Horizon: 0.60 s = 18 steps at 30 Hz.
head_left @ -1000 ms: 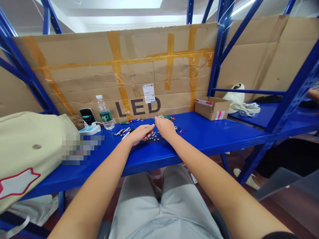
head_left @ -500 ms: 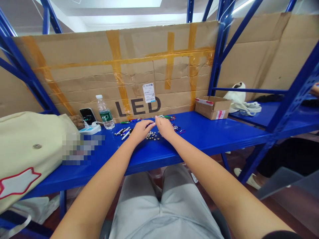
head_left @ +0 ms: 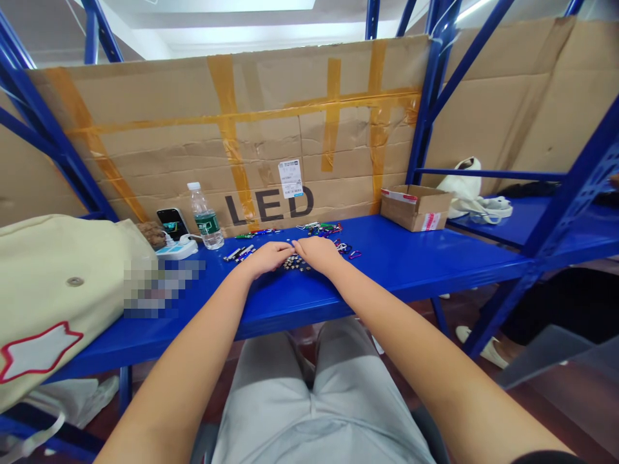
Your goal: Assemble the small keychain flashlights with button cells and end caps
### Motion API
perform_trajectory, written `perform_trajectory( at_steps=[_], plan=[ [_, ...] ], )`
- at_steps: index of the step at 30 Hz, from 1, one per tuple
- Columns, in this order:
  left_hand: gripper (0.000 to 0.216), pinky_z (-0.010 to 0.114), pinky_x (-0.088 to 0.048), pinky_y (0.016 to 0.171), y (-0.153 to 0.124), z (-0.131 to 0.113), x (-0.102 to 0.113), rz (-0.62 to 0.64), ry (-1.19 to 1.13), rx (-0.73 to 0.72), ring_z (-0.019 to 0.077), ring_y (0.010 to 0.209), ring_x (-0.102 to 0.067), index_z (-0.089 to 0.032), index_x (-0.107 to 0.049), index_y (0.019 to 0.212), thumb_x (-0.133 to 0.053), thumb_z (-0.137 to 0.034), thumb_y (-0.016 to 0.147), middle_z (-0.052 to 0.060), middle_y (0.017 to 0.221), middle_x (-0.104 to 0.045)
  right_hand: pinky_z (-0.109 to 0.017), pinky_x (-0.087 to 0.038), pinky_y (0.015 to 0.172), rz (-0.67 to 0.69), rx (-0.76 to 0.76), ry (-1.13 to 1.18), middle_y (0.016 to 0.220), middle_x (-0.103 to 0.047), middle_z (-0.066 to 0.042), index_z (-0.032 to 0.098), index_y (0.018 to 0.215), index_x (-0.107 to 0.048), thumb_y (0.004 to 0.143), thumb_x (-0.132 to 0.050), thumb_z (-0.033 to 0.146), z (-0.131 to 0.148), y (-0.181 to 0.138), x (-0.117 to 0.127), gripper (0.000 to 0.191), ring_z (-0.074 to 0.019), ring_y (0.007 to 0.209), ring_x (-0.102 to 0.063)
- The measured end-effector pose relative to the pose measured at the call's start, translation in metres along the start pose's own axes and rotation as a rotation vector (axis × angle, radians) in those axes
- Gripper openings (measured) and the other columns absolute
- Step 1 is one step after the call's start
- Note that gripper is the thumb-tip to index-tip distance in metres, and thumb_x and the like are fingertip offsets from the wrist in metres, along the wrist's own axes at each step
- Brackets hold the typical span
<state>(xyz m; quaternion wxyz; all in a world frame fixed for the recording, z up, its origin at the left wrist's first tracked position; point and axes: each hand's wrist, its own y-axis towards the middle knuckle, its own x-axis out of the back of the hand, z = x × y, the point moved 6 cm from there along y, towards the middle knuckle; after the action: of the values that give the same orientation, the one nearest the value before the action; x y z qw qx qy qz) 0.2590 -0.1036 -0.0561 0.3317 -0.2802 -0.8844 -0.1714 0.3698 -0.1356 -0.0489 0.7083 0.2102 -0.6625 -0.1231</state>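
Note:
My left hand [head_left: 269, 258] and my right hand [head_left: 318, 254] meet fingertip to fingertip over the blue tabletop. Both have their fingers pressed together in a pinch; whatever they hold is hidden or too small to name. Just below and between them lies a pile of small shiny button-cell-like discs [head_left: 296, 263]. Several short metal tubes [head_left: 238, 253], silver, blue and dark, lie left of my left hand. Beyond the hands are a row of slim coloured tubes [head_left: 257, 233] and a heap of coloured clips [head_left: 320, 228]. A purple carabiner [head_left: 355, 254] rests right of my right hand.
At the left stand a cream bag [head_left: 72, 258], a white power strip [head_left: 178, 249], a phone [head_left: 173, 223] and a water bottle [head_left: 207, 222]. A small cardboard box [head_left: 414, 209] sits at the back right. A tall cardboard sheet [head_left: 271, 142] closes the back between blue posts.
Both hands have come slightly lower and closer to the discs, their fingertips now meeting. The left hand has shifted a little left. The thin piece seen at the left fingertips is out of sight.

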Motion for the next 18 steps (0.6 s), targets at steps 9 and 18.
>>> perform_trajectory(
  at_steps=[9,18],
  plan=[
    [0.032,0.026,-0.044,0.082,0.002,-0.005,0.002,0.022,0.583,-0.247,0.0200,0.090,-0.063,-0.023,-0.071,0.101,-0.050,-0.037,0.081,0.001,0.100,-0.071,-0.031,-0.047,0.078,0.108,0.015,-0.029,0.097,-0.070,-0.013,0.016,0.098,-0.070,0.095,-0.032,0.035,-0.002,0.000,-0.006,0.043,-0.0245,0.092,-0.065],
    [0.034,0.028,-0.043,0.092,0.001,0.000,0.021,-0.081,0.625,-0.234,0.0207,0.103,-0.060,-0.022,-0.069,0.104,-0.049,-0.038,0.083,0.002,0.111,-0.068,-0.028,-0.046,0.075,0.060,-0.062,0.058,0.096,-0.069,-0.008,0.020,0.090,-0.069,0.092,-0.033,0.044,-0.024,-0.005,0.003,0.043,-0.0212,0.089,-0.063]
  ],
)
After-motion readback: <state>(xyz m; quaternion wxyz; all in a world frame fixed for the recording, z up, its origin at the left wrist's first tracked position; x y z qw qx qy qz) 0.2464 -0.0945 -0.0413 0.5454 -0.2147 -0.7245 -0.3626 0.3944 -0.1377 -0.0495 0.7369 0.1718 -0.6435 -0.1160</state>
